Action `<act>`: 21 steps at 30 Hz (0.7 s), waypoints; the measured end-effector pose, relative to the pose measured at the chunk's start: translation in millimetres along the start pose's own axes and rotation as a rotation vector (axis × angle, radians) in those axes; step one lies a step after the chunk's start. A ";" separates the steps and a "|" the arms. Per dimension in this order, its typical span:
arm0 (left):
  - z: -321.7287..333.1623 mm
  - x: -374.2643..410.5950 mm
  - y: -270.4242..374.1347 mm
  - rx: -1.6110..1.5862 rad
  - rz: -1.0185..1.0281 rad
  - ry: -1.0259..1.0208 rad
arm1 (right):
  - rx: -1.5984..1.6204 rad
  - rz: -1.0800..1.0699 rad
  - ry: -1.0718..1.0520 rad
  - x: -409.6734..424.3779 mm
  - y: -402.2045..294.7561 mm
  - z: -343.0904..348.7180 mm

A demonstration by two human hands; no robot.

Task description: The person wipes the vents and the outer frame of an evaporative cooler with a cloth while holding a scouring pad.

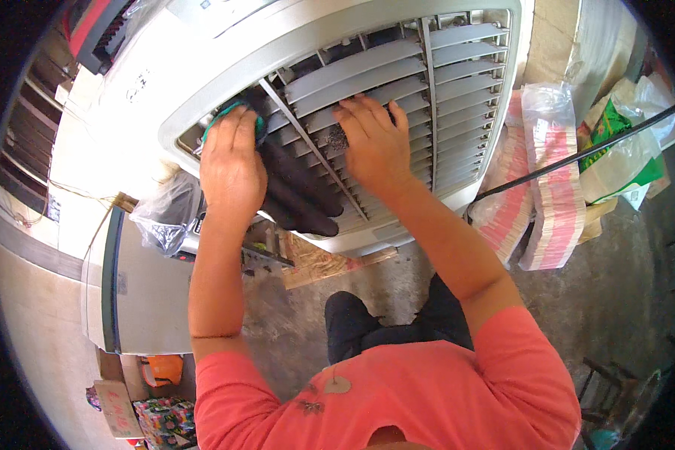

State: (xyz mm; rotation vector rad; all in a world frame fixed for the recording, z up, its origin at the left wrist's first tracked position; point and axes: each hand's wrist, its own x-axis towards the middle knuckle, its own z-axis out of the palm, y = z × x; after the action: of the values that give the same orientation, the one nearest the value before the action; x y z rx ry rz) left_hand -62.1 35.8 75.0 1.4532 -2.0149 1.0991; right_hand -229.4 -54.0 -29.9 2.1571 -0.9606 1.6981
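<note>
A pale air cooler with a wide louvred grille point(357, 73) stands tilted across the upper view. My left hand point(233, 163) is at the grille's left end, its fingers closed over a dark cloth point(298, 185) with a green edge. Long, finger-like folds of the cloth hang down across the lower left louvres. My right hand point(374, 146) lies against the middle louvres, fingers bent over the slats. A dark grey, speckled clump point(337, 136) shows beside its palm; whether I hold it cannot be told. The right thumb is hidden.
To the right, plastic-wrapped pink and cream bundles point(554, 180) stand by a black rod point(579, 157) and several bags point(624, 146). On the left are a grey cabinet point(152, 287) and a plastic-covered appliance point(171, 216). A wooden board point(315, 264) lies below the cooler.
</note>
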 end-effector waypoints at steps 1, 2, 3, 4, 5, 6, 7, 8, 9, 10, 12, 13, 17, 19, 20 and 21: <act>0.5 1.0 0.3 -0.011 -0.006 0.006 | 0.001 0.005 0.012 0.2 -2.1 1.3; 1.3 2.2 0.5 -0.022 -0.013 0.011 | 0.002 0.010 0.024 0.4 -2.9 2.4; 0.9 1.4 0.4 -0.031 -0.026 0.016 | -0.001 0.019 0.028 0.7 -4.2 2.5; 3.7 3.5 0.2 -0.092 -0.030 0.038 | -0.004 0.028 0.031 1.4 -5.6 2.2; 8.8 4.8 0.5 -0.140 -0.010 0.060 | -0.007 0.037 0.035 1.7 -7.2 2.5; 15.0 5.5 1.5 -0.189 0.006 0.084 | 0.006 0.036 0.033 1.4 -6.9 3.1; 18.2 6.2 2.9 -0.238 0.023 0.109 | 0.020 0.035 0.031 0.7 -5.8 3.9; 17.9 6.8 4.4 -0.217 -0.009 0.098 | 0.034 0.034 0.030 1.0 -5.8 4.5; 19.6 5.9 4.8 -0.236 -0.029 0.106 | 0.031 0.034 0.022 0.0 -6.2 4.9; 20.1 5.8 4.6 -0.254 -0.049 0.113 | 0.028 0.035 0.014 -0.3 -7.0 4.7; 20.1 8.6 5.6 -0.261 -0.048 0.145 | 0.015 0.034 0.009 -0.9 -7.5 5.6; 19.5 10.3 7.4 -0.259 -0.086 0.100 | 0.005 0.034 0.012 -0.8 -6.2 6.0; 13.6 11.7 10.1 -0.257 -0.156 -0.038 | -0.025 0.041 -0.021 -0.3 -5.6 2.1; 10.6 11.5 6.9 -0.265 -0.119 -0.038 | -0.038 0.031 -0.014 0.8 -6.6 1.4; 9.8 8.9 5.6 -0.273 -0.132 -0.032 | -0.046 0.026 -0.011 1.3 -7.2 1.6; 10.0 6.5 5.2 -0.286 -0.137 -0.022 | -0.061 0.011 -0.018 1.2 -6.2 1.4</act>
State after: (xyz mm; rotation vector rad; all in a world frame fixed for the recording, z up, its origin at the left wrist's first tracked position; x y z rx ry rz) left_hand -68.3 24.8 71.9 1.4330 -1.9595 0.7085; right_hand -224.3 -50.5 -27.9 2.1355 -1.0174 1.6358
